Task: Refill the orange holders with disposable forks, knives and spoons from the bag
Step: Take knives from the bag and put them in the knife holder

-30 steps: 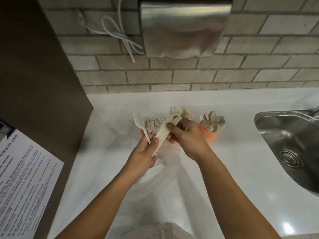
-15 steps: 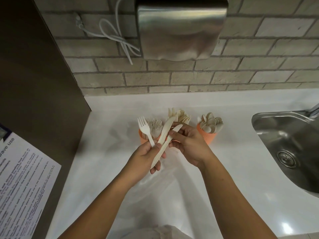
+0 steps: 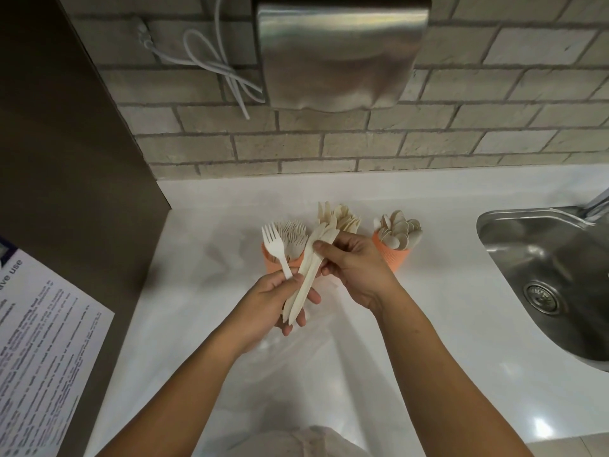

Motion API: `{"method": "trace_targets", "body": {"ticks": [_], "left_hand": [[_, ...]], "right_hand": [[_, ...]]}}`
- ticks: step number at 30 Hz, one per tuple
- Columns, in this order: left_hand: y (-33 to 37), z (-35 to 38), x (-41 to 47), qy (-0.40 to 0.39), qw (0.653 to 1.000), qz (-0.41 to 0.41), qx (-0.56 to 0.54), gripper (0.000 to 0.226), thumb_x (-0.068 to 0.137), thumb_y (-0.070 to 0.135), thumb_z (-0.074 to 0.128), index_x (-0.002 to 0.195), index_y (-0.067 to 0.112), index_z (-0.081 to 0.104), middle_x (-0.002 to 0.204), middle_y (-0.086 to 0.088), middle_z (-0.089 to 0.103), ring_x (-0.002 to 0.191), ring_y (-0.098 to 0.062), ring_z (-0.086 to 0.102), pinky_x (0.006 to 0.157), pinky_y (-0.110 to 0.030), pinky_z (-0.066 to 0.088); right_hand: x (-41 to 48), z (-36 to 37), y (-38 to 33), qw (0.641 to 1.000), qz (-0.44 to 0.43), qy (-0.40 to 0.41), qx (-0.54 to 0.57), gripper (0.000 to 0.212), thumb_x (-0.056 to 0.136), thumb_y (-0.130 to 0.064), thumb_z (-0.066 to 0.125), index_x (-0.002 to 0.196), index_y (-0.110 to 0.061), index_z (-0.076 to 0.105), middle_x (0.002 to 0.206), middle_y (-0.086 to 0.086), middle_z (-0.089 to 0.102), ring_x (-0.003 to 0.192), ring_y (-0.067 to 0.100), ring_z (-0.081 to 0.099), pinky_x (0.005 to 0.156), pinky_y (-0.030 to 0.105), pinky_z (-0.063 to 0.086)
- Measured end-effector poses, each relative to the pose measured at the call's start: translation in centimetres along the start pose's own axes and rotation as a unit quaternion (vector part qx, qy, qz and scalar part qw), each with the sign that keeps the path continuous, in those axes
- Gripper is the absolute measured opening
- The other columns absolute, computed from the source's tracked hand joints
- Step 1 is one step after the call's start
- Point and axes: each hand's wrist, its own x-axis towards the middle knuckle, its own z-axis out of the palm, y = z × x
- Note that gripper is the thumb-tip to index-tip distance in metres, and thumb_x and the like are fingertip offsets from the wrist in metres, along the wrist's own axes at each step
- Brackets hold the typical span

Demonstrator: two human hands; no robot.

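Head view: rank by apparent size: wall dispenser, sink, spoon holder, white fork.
1. Steel wall dispenser, top cropped by the frame.
2. Sink, cropped at the right edge, so the order of these two is unsure.
3. Orange spoon holder.
4. White fork in the left hand: similar length, far slimmer.

The only readable writing stands on a white printed sheet (image 3: 49,341) at the left edge of the view, set against a dark brown panel (image 3: 66,159). Its bold heading runs slantwise up the sheet and is cut by the frame edge, so just the letters "ave use" show. Below the heading come many lines of small black print, too small and blurred to read. A dark blue band at the sheet's upper corner is illegible.
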Motion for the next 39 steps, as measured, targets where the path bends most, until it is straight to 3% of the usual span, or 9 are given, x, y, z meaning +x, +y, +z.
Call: {"method": "trace_targets", "body": {"ticks": [5,10,14,18,21,24,29,35,39], "left_hand": [[-0.5,-0.3,-0.2,0.012,1.0,0.001,0.004,0.038,0.113,0.032,0.039,0.124,0.015,0.071,0.093,-0.007,0.075,0.057,-0.018,0.053,0.049,-0.026,0.039],[-1.0,0.0,0.1,0.049,0.998,-0.024,-0.003,0.043,0.112,0.043,0.038,0.106,0.014,0.07,0.069,0.004,0.046,0.049,-0.008,0.025,0.049,-0.022,0.021],[-1.1,0.5,0.3,0.07,0.997,-0.033,0.012,0.042,0.112,0.045,0.039,0.099,0.015,0.066,0.067,0.006,0.045,0.047,-0.007,0.026,0.048,-0.022,0.021],[-1.2,0.5,0.5,0.083,0.995,-0.009,0.056,0.035,0.111,0.041,0.042,0.097,0.017,0.063,0.068,0.012,0.052,0.045,-0.002,0.042,0.047,-0.015,0.031],[-1.5,0.1,0.8,0.07,0.994,-0.013,0.078,0.034,0.109,0.046,0.045,0.094,0.021,0.062,0.063,0.017,0.052,0.047,-0.003,0.038,0.049,-0.023,0.026],[-1.6,-0.1,0.8,0.068,0.994,-0.009,0.084,0.031,0.11,0.043,0.044,0.1,0.022,0.064,0.063,0.017,0.053,0.046,-0.003,0.04,0.048,-0.019,0.03],[-1.6,-0.4,0.8,0.057,0.996,-0.013,0.066,0.035,0.11,0.046,0.043,0.111,0.02,0.066,0.073,0.002,0.059,0.051,-0.011,0.033,0.05,-0.031,0.027],[-1.6,-0.5,0.9,0.037,0.999,-0.037,0.008,0.04,0.11,0.047,0.042,0.109,0.011,0.061,0.067,0.005,0.04,0.05,-0.01,0.019,0.047,-0.026,0.019],[-1.9,-0.6,1.1,0.028,0.998,-0.033,0.036,0.038,0.109,0.047,0.043,0.115,0.015,0.061,0.067,0.008,0.041,0.05,-0.009,0.021,0.046,-0.023,0.022]], "right_hand": [[0.5,-0.4,-0.1,0.999,0.0,0.044,0.012,0.02,0.097,-0.004,0.068,0.101,0.015,0.068,0.084,0.023,0.063,0.07,0.027,0.056,0.063,0.032,0.048],[0.3,-0.2,-0.5,1.0,0.007,0.019,0.008,0.015,0.1,-0.006,0.063,0.098,0.008,0.069,0.082,0.02,0.065,0.066,0.022,0.06,0.064,0.034,0.052],[0.0,0.3,-0.8,1.0,-0.002,0.008,0.011,0.014,0.102,-0.003,0.058,0.101,0.006,0.068,0.082,0.015,0.07,0.069,0.022,0.064,0.062,0.031,0.053],[-0.4,0.4,-0.7,1.0,-0.012,-0.009,0.017,0.02,0.104,-0.007,0.056,0.108,0.009,0.067,0.09,0.02,0.072,0.078,0.028,0.068,0.066,0.034,0.057],[-0.5,0.3,-0.6,1.0,-0.014,-0.018,0.009,0.028,0.105,-0.012,0.057,0.115,0.013,0.064,0.097,0.028,0.072,0.083,0.034,0.069,0.066,0.032,0.057],[-0.2,0.1,-0.4,1.0,-0.016,-0.005,-0.004,0.026,0.104,-0.009,0.058,0.113,0.014,0.063,0.103,0.037,0.069,0.082,0.036,0.069,0.063,0.031,0.056],[0.1,0.5,0.1,1.0,-0.019,-0.002,-0.022,0.025,0.106,-0.006,0.052,0.11,0.017,0.06,0.091,0.028,0.069,0.078,0.033,0.068,0.062,0.031,0.055],[0.0,0.3,0.0,0.999,-0.008,-0.051,-0.014,0.03,0.108,-0.01,0.049,0.117,0.018,0.056,0.095,0.027,0.068,0.082,0.032,0.068,0.066,0.032,0.056],[0.2,-0.2,-0.2,0.996,0.038,-0.081,-0.003,0.036,0.109,-0.015,0.049,0.12,0.018,0.054,0.099,0.031,0.069,0.082,0.03,0.069,0.065,0.032,0.058]]}}
